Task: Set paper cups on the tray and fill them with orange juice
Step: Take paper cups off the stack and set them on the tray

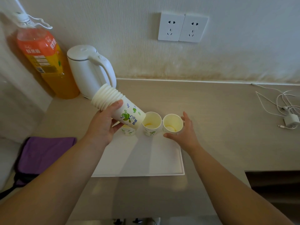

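- Three white paper cups [151, 125] with green leaf print, upright in a row along the far edge of the flat white rectangular tray [138, 156].
- Right-end cup [172, 123] clasped by the right hand [184, 129]: thumb curled against the near wall, fingers curved round the far side.
- Middle cup [151, 127] just left of that hand, close beside the right-end cup (touching or not, cannot tell).
- Left-end cup [129, 131] directly under the left hand [103, 125], mostly hidden by hand and stack.
- Left hand wrapped around a tilted stack [118, 106] of nested white paper cups, thumb on top, fingers beneath; rims angled up and away to the left, base end slanting down just over the middle cup's rim.
- Tall plastic bottle of orange juice [43, 62], orange label, white cap on, well beyond the left hand and to its left, against the wall.
- White electric kettle [90, 70] just behind the left hand, between bottle and stack.
- Purple cloth [45, 150] left of the left forearm.
- Two white wall sockets [183, 27] high beyond the right hand; white cable and charger [287, 114] well off to its right on the beige countertop [219, 119].
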